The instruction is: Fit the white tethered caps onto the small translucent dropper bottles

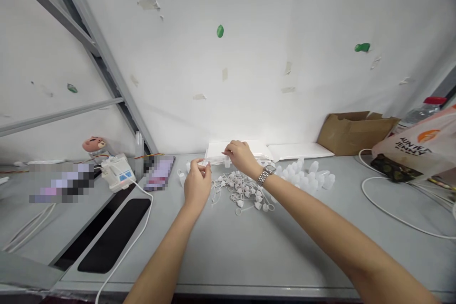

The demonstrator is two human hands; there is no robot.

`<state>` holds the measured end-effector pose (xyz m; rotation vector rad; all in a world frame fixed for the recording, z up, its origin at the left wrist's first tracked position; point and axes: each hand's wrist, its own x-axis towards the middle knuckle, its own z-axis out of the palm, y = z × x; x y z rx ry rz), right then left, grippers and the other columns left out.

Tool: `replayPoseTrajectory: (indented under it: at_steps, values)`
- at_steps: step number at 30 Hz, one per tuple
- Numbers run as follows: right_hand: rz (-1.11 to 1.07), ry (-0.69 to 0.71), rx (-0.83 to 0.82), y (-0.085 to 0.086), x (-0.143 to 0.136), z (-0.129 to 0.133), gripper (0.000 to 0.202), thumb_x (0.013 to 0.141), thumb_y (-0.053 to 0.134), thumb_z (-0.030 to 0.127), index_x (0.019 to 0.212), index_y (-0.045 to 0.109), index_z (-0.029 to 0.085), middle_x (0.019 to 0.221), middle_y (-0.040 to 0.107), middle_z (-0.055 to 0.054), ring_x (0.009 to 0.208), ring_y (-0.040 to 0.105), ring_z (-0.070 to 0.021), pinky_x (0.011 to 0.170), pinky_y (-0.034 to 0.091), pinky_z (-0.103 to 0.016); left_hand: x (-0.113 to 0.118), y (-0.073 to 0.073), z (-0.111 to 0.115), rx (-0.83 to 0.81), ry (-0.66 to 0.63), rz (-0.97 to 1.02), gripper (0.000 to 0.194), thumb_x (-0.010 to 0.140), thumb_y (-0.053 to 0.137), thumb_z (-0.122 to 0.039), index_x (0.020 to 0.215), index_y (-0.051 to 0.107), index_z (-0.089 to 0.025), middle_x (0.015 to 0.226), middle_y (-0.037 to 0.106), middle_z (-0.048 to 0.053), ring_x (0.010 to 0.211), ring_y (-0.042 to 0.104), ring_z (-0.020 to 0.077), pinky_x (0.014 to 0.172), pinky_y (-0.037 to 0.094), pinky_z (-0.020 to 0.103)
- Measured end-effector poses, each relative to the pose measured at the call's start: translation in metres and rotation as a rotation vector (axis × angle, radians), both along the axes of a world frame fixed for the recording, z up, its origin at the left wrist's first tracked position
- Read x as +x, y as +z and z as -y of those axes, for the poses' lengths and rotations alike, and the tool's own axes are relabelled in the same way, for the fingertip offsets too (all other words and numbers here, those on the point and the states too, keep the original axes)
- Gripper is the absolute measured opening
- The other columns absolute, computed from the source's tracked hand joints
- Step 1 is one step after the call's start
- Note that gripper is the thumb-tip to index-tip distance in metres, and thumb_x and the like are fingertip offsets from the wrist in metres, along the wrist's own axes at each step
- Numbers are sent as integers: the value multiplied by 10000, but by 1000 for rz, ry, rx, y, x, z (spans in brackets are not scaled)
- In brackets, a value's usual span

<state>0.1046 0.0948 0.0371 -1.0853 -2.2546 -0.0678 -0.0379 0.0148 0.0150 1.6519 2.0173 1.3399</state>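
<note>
My left hand [198,180] is raised at the left of a pile of small white ringed caps [245,190], its thumb and fingers pinched on something small and pale that I cannot make out. Above the pile, my right hand [241,156], with a metal watch at the wrist, pinches a small translucent white piece [227,161] that hangs below the fingertips. Many translucent white bottle-like pieces [306,175] lie in a heap to the right, partly behind my right forearm. A few similar pieces [182,176] are left of my left hand. Behind the hands is a stack of white sheets [261,147].
The grey table [228,256] holds a cardboard box [356,130] and a plastic bag [416,145] at the right, with loose white cables. At the left are a power adapter [117,172], a phone [160,173], a black pad [114,235] and a metal frame post [107,66].
</note>
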Motion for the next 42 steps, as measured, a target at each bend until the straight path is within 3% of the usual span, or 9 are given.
replayPoseTrajectory:
  at_steps: [5, 11, 16, 19, 24, 27, 33, 38, 42]
  values:
    - [53, -29, -15, -22, -19, -12, 167, 878, 471, 183, 787, 605, 147, 836, 612, -68, 856, 531, -179, 724, 277, -294, 4, -2, 1, -34, 7, -86, 250, 836, 407, -332, 1047, 421, -199, 767, 633, 18, 674, 601, 179, 621, 406, 283]
    - [78, -29, -26, -16, -15, -7, 193, 890, 459, 261, 885, 629, 170, 876, 613, -68, 852, 549, -165, 752, 279, -287, 3, -2, 1, -126, 24, -189, 214, 842, 392, -326, 1009, 455, -209, 818, 641, 37, 731, 601, 194, 601, 383, 276]
    - [40, -102, -57, 2, 14, -5, 291, 918, 372, 323, 960, 620, 178, 916, 617, -69, 840, 551, -160, 789, 293, -297, -1, 1, 1, -223, 44, -348, 231, 840, 385, -327, 998, 499, -202, 954, 617, 87, 821, 586, 217, 614, 374, 283]
    - [37, -204, -121, 9, 44, -10, 286, 903, 393, 307, 903, 643, 167, 907, 619, -89, 806, 552, -185, 727, 317, -313, 0, 1, 2, -227, 31, -359, 232, 843, 375, -332, 978, 520, -211, 947, 609, 79, 803, 585, 205, 609, 376, 275]
    - [120, -262, -209, 0, 73, -10, 297, 799, 540, 429, 769, 675, 166, 845, 642, -101, 837, 531, -251, 682, 309, -335, 3, -1, 2, -221, -8, -352, 214, 837, 381, -310, 900, 561, -214, 905, 595, 59, 762, 581, 189, 608, 388, 272]
    - [180, -225, -217, -11, 70, -7, 269, 754, 596, 438, 758, 681, 183, 830, 648, -92, 875, 510, -260, 709, 294, -348, 6, -6, 1, -169, -100, -312, 195, 827, 400, -274, 884, 577, -215, 894, 580, 50, 779, 577, 181, 648, 414, 278]
    - [239, -164, -166, -24, 56, -4, 119, 732, 649, 286, 707, 678, 173, 825, 655, -100, 858, 497, -252, 718, 277, -358, 16, -18, 4, -22, -474, -353, 217, 820, 410, -177, 921, 598, -219, 940, 557, 54, 933, 530, 194, 789, 427, 311]
    - [233, -109, -121, -29, 49, -1, 99, 725, 646, 262, 750, 671, 169, 841, 660, -103, 866, 503, -260, 738, 295, -369, 20, -21, 7, -41, -523, -354, 197, 821, 430, -196, 935, 589, -221, 942, 550, 51, 909, 529, 198, 754, 440, 315]
    - [173, -77, -77, -22, 48, 7, 91, 757, 594, 222, 801, 638, 157, 861, 653, -97, 891, 511, -249, 780, 317, -367, 19, -20, 6, -23, -507, -377, 185, 826, 434, -203, 931, 587, -215, 938, 547, 51, 905, 529, 194, 760, 439, 308]
